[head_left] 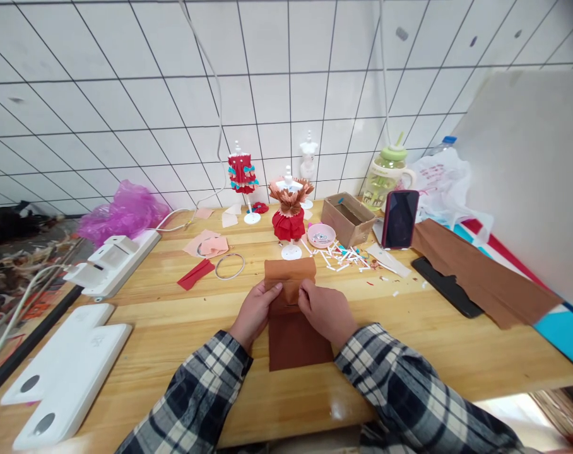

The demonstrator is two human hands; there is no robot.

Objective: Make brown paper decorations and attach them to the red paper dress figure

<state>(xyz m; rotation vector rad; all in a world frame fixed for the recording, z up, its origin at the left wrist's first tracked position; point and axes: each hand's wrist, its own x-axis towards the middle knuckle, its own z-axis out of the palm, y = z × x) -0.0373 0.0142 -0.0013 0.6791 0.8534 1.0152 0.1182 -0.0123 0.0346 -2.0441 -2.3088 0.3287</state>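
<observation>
A brown sheet (300,343), thin like crepe paper or cloth, lies at the middle of the table with its far part raised and folded over. My left hand (255,309) grips the fold's left side, thumb on top and fingers mostly underneath. On the right side, my right hand (327,310) is closed with bent fingers against the same fold. A thin short line shows on the sheet between the hands, too small to name. Just beyond stands a small white dress form (289,224) in a red skirt with a brown and peach pleated collar.
Behind are a red-and-blue dressed form (242,173) and a bare white one (308,157). Cardboard box (357,227), pink dish (321,235), phone (400,219) and jug (383,183) stand right. Left are a metal ring (230,267), red piece (196,274) and power strip (120,265).
</observation>
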